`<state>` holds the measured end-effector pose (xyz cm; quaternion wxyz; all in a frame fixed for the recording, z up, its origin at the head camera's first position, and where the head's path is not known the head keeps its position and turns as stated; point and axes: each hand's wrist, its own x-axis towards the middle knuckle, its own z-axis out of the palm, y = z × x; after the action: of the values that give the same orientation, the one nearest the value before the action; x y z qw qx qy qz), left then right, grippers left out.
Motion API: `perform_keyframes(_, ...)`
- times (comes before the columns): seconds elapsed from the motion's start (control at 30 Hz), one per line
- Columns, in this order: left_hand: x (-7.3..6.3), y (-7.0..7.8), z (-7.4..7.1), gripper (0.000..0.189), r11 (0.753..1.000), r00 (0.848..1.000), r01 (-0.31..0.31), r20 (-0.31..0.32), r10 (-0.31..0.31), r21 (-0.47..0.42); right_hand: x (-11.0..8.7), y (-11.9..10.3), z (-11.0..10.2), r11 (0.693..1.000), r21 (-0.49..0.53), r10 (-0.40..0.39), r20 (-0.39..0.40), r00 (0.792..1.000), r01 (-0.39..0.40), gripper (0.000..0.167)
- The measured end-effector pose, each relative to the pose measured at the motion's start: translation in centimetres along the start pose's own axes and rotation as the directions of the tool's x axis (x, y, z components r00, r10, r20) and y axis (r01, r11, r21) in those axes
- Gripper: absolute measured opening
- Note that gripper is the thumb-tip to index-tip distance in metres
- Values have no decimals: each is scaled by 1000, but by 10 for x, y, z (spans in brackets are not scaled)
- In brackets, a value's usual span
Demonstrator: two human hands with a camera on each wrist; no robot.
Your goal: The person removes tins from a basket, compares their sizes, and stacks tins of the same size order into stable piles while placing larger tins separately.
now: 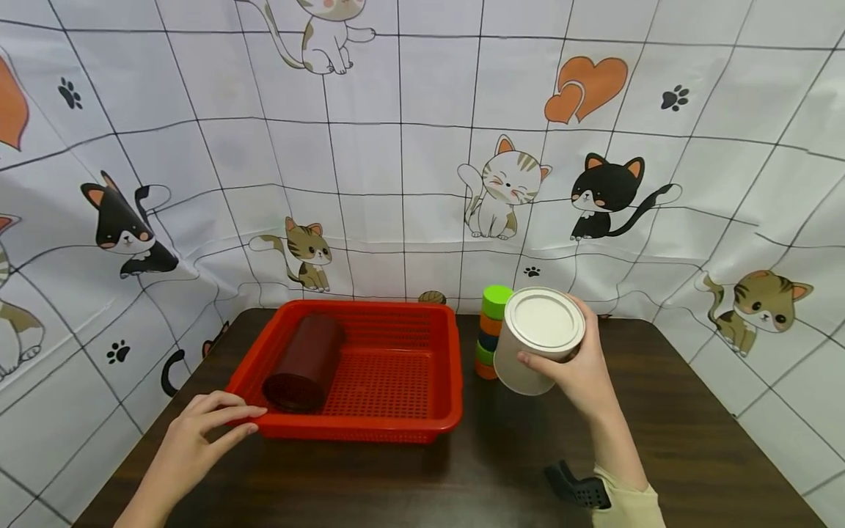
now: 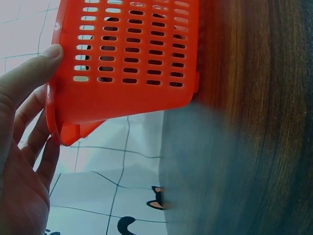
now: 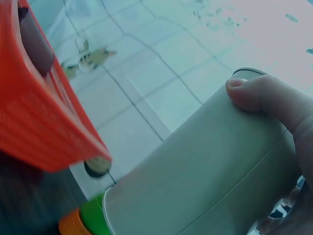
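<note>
A white lidded can [image 1: 543, 323] is gripped by my right hand [image 1: 581, 359], thumb on the near side and fingers round the far side. The can tilts in the air above the table; its pale side [image 3: 205, 161] fills much of the right wrist view. My left hand [image 1: 191, 440] pinches the near left corner of a red plastic basket [image 1: 370, 425], thumb outside the rim [image 2: 53, 93] and fingers over it. Inside the basket, on its left side, lies a dark maroon cylinder [image 1: 306, 363].
A stack of green, orange and dark round pieces [image 1: 491, 330] stands right of the basket, partly behind the can. The dark wooden table [image 1: 673, 440] meets a white sheet with printed cats [image 1: 409, 161] at the back and sides. A black strap [image 1: 577, 488] circles the right wrist.
</note>
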<state>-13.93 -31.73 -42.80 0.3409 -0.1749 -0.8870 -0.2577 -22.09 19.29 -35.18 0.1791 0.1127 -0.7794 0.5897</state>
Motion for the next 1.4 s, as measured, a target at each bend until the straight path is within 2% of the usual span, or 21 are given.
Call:
perform_keyframes(0.2,-1,1,-3,47,1000,1000,12,0,-12,10,9,14,-21,998,-61,20,-25,999,-22,104)
perform_keyframes(0.37,-1,1,-4,47,999,1000,27,5,-27,16,14,29,-29,997,-36,63,-27,998,-64,104)
perform_keyframes(0.5,0,1,-3,47,999,1000,30,8,-30,14,17,43,-31,996,-8,86,-14,996,-86,104)
perform_keyframes(0.73,-1,3,-4,47,999,999,35,11,-35,18,19,62,-35,982,-141,130,25,991,-125,102)
perform_keyframes(0.83,-1,3,-4,47,999,999,33,11,-33,14,18,67,-37,978,-164,139,32,990,-132,102)
perform_keyframes(1.1,1,1,-1,49,1000,1000,3,2,-3,-8,18,75,-43,975,-160,161,34,986,-153,102)
perform_keyframes(1.4,1,1,-1,48,1000,999,26,20,-26,4,20,84,-44,973,-169,168,43,985,-159,102)
